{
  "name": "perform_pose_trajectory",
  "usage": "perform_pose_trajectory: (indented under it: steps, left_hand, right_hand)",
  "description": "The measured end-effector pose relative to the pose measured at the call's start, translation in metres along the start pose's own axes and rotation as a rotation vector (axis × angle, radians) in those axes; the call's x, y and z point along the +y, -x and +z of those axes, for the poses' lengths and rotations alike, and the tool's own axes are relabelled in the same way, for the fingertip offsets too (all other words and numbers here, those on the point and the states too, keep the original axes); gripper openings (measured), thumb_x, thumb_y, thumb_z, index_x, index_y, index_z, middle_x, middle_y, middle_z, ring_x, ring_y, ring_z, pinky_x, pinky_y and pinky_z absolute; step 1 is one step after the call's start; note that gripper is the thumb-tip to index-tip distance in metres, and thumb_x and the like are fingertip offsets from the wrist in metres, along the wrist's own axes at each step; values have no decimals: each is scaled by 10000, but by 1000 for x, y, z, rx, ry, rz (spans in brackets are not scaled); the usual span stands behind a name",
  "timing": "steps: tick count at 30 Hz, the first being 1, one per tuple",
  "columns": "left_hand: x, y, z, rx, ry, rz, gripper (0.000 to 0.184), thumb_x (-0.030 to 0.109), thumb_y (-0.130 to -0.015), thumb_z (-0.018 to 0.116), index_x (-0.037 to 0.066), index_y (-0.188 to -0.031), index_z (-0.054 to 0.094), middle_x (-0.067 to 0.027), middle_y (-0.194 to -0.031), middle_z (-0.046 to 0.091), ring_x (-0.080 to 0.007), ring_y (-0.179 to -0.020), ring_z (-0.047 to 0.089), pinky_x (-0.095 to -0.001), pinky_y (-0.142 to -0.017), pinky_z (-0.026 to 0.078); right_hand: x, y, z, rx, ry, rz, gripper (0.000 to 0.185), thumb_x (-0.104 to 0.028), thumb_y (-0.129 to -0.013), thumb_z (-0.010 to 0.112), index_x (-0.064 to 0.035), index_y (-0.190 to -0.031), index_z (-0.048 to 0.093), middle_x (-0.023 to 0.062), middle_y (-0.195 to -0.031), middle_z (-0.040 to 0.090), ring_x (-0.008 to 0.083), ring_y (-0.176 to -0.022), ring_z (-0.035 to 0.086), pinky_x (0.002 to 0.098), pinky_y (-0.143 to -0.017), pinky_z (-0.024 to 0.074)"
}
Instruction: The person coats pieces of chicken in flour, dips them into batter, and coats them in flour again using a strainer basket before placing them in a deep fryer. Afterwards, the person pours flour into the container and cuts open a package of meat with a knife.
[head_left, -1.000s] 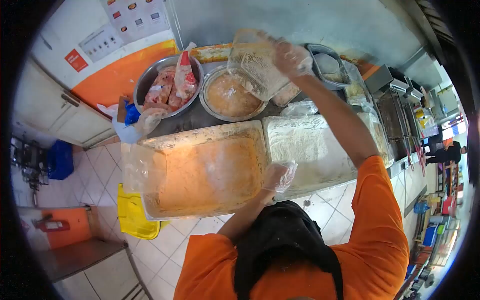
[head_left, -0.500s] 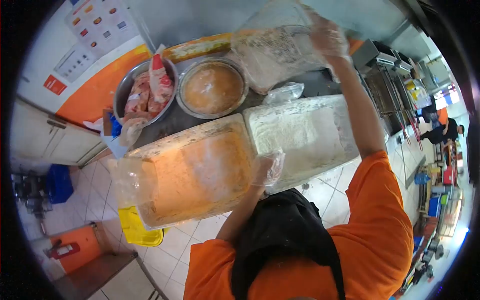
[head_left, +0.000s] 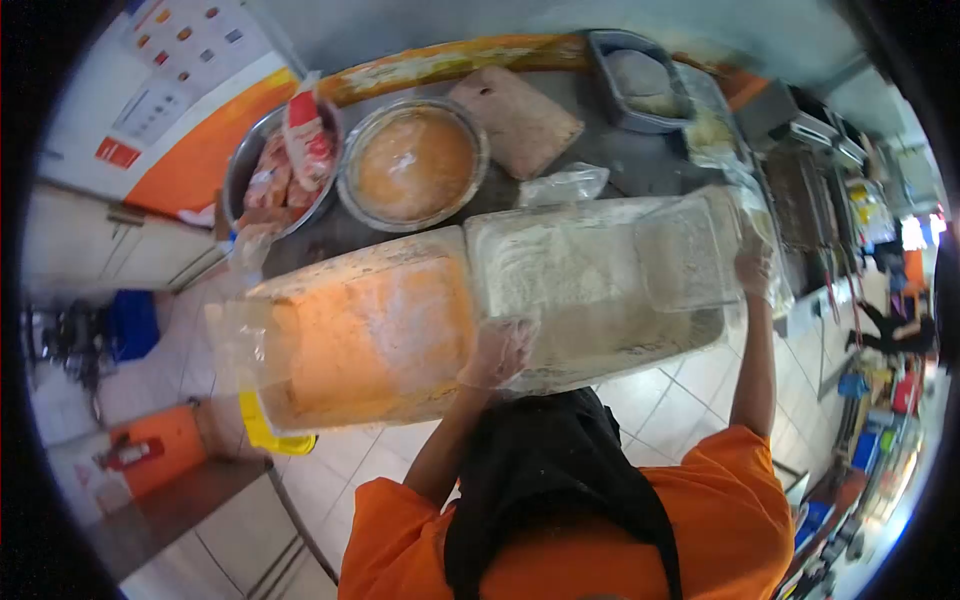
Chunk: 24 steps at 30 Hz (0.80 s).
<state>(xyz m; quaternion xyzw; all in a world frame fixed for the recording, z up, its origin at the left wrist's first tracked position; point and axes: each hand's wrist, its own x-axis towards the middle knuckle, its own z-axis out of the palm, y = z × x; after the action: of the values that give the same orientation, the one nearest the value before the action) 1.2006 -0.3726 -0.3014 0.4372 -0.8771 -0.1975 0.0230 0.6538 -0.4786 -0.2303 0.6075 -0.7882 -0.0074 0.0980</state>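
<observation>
My right hand [head_left: 757,262], in a clear plastic glove, grips the edge of a clear, flour-dusted basket [head_left: 688,252] over the right end of the tub of white flour [head_left: 560,270]. Near the inner rims of the two tubs is my gloved left hand [head_left: 503,350], slightly blurred; whether its fingers are closed is unclear. An orange powder fills the bottom of the left tub [head_left: 375,335]. Behind it stand a round pan of orange mixture [head_left: 415,165] and a metal bowl [head_left: 240,175] holding raw meat and a red-marked bag [head_left: 309,150].
A flat brownish board [head_left: 515,120] lies behind the flour tub, with a crumpled plastic bag [head_left: 565,186] near it. A grey container [head_left: 642,85] stands at the back right. Floor level holds a yellow object [head_left: 268,425]. Another person [head_left: 895,328] is far off at the right.
My right hand has brought the clear basket from above the back of the counter down and right, over the flour tub. The brown board and grey container are now uncovered. The view has shifted.
</observation>
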Motion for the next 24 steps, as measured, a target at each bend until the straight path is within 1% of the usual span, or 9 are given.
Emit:
perform_pose_trajectory:
  steps: [3,5,6,9,12,13,16,19,24]
  left_hand:
    - [10,-3,-36,10,57,-60,444,185,-743,597,96,-1175,543,-58,-907,605,-220,-784,584,-347,-652,479]
    - [11,1,-33,81,384,-194,387,162,-733,598,89,-1112,566,-53,-836,585,-228,-709,576,-348,-601,474]
    - [11,0,-35,166,406,-171,355,155,-740,598,87,-1088,571,-50,-812,575,-223,-680,571,-348,-579,469]
    - [11,-2,-31,412,355,2,254,150,-793,588,85,-1038,572,-36,-766,545,-195,-612,552,-344,-526,447]
    - [3,-3,40,373,605,-19,170,179,-869,541,83,-1007,563,-25,-740,513,-167,-570,522,-333,-497,416]
    - [3,-4,40,324,545,-42,156,191,-891,522,81,-995,559,-22,-732,502,-160,-562,513,-329,-491,405]
    - [17,7,-54,348,-354,-5,199,255,-939,449,77,-930,539,-23,-702,450,-150,-563,476,-316,-476,367]
    - [10,5,-43,588,-72,-70,191,261,-931,464,87,-919,541,-31,-708,451,-153,-551,471,-329,-462,362]
    - [-4,21,-37,414,156,37,274,259,-899,497,82,-1090,580,-46,-947,610,-168,-717,599,-336,-508,455]
  right_hand:
    - [-40,1,-49,87,-174,-386,495,-181,-815,592,-91,-1293,502,194,-1132,609,383,-973,593,422,-869,456]
    - [-99,-20,-120,-130,-324,-173,512,-215,-796,645,-45,-1263,522,202,-1173,590,358,-1022,591,397,-889,452]
    - [-121,-35,-118,32,-348,-191,506,-257,-797,669,-22,-1229,548,197,-1166,598,329,-1034,598,380,-884,455]
    - [-266,-56,-187,-208,-659,-211,500,-403,-864,570,-149,-1291,505,150,-1248,553,308,-1171,501,398,-963,399]
    - [-396,-115,-97,149,-231,-676,240,-237,-893,551,-78,-1057,623,89,-1012,645,243,-910,597,370,-781,476]
    - [-446,-111,-92,40,-193,-570,255,-299,-907,476,-94,-1005,590,81,-982,597,253,-924,572,316,-813,478]
    - [-553,-120,-56,-84,-52,-551,220,-267,-885,502,-101,-947,632,67,-947,630,251,-891,597,345,-755,494]
    - [-601,-141,-23,-98,100,-601,194,-235,-863,529,-108,-889,673,53,-913,662,249,-858,622,374,-698,510]
    - [-623,-161,31,6,102,-568,188,-187,-835,557,-125,-935,703,63,-999,685,285,-930,655,396,-736,533]
